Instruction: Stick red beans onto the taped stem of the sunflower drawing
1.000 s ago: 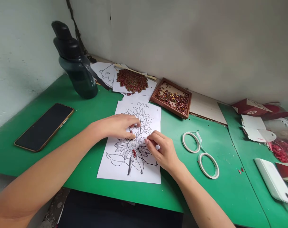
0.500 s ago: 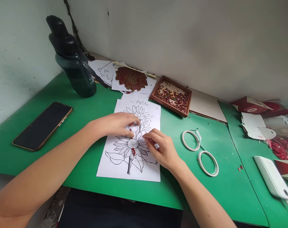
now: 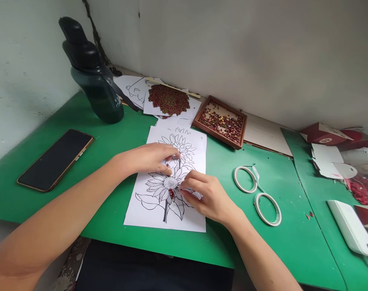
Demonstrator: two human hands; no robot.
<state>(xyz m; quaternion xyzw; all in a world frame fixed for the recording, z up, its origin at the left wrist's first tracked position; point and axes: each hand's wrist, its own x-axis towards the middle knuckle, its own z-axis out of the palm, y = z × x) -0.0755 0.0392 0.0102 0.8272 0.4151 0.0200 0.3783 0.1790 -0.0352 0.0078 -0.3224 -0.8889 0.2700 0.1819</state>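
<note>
A white sheet with a line drawing of a sunflower (image 3: pixel 159 208) lies on the green table (image 3: pixel 117 133). A few red seeds (image 3: pixel 171 195) sit below the flower's grey centre. My left hand (image 3: pixel 150 158) rests on the sheet above the centre, fingers curled and pinched at the paper. My right hand (image 3: pixel 206 196) lies on the sheet's right side, its fingertips pinched close to the red seeds; what they hold is too small to see.
A black phone (image 3: pixel 55 159) lies at the left and a dark bottle (image 3: pixel 91 76) behind it. A wooden tray of seeds (image 3: pixel 220 122) and a seed-covered sheet (image 3: pixel 168 100) sit at the back. Two tape rings (image 3: pixel 258 192) and white and red packaging (image 3: pixel 332 161) are on the right.
My right hand has slid down and left, toward the red seeds below the flower's centre. My left hand has stayed in place.
</note>
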